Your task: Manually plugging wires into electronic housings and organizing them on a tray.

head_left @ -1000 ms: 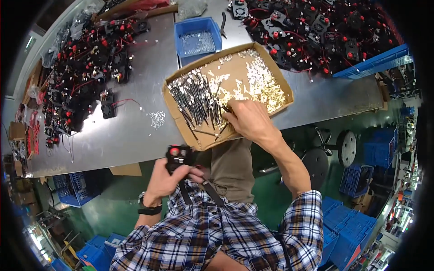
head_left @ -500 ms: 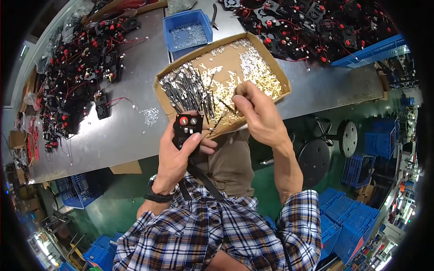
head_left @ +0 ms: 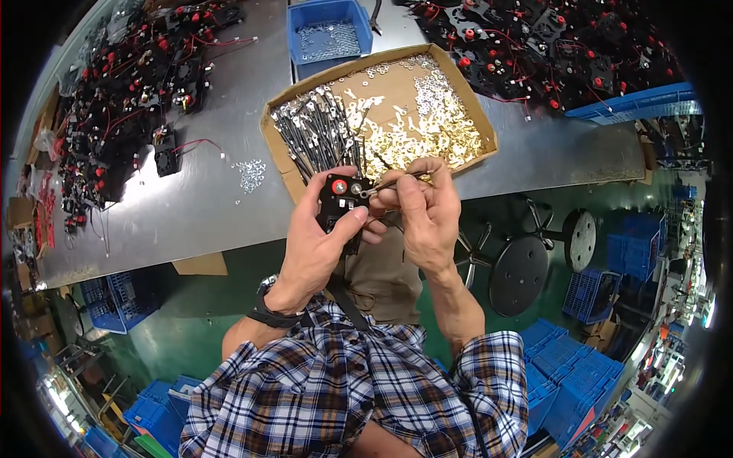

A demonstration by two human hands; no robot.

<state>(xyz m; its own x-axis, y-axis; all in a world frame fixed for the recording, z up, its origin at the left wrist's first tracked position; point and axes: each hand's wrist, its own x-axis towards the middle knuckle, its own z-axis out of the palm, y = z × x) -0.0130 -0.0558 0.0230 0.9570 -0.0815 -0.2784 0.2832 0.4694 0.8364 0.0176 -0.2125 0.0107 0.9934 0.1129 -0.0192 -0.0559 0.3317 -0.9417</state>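
Observation:
My left hand (head_left: 314, 237) grips a small black panel (head_left: 330, 204) with a red-ringed terminal and a second, plain metal terminal. In my right hand (head_left: 427, 214), thumb and fingers pinch a black wire (head_left: 391, 182) whose metal ring lug (head_left: 364, 194) meets the panel beside the plain terminal. Whether the ring sits over the post or only against it, I cannot tell. Just beyond both hands lies a shallow cardboard tray (head_left: 276, 169), holding a bundle of black wires with ring lugs (head_left: 317, 126), loose brass-coloured lugs (head_left: 427, 145) and silver washers (head_left: 431, 98).
A blue bin (head_left: 330, 62) of small metal parts stands behind the tray. Heaps of black units with red parts and wires cover the table's left (head_left: 114, 114) and far right (head_left: 550, 46). Small silver pieces (head_left: 250, 175) lie left of the tray. Round black stools (head_left: 521, 273) stand at right.
My right hand has come down from over the tray to the panel, bringing the black wire to its terminals. My left hand and the panel have shifted slightly right in the view.

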